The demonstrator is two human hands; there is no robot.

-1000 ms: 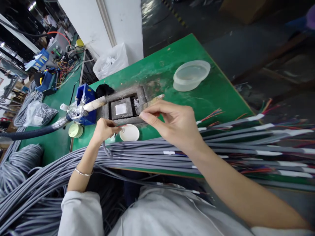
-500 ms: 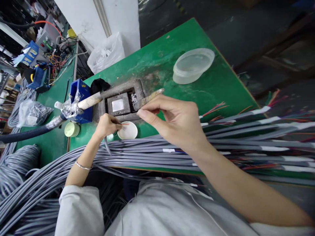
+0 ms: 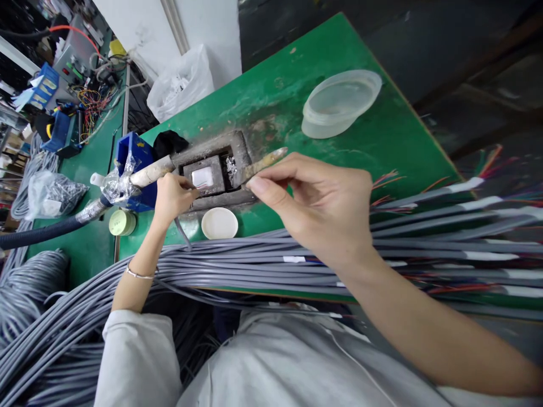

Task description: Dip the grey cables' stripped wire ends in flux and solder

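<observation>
My left hand (image 3: 172, 196) pinches the stripped end of a grey cable (image 3: 181, 230) and holds its bare wire tips over the shiny bath of the solder pot (image 3: 204, 177). My right hand (image 3: 322, 206) grips a wooden stick (image 3: 262, 163) between thumb and fingers, its tip resting at the pot's right side beside grey dross. A small white dish (image 3: 219, 223) sits on the green table (image 3: 373, 147) just in front of the pot.
A thick bundle of grey cables (image 3: 271, 265) with coloured stripped ends lies across the table's near edge. A clear plastic lid (image 3: 341, 102) rests at the back right. A foil-wrapped hose nozzle (image 3: 127, 180), blue box (image 3: 132, 154) and green round tin (image 3: 121, 221) stand left of the pot.
My left hand has carried the cable end from over the white dish up to the solder pot. My right hand with the stick has stayed by the pot.
</observation>
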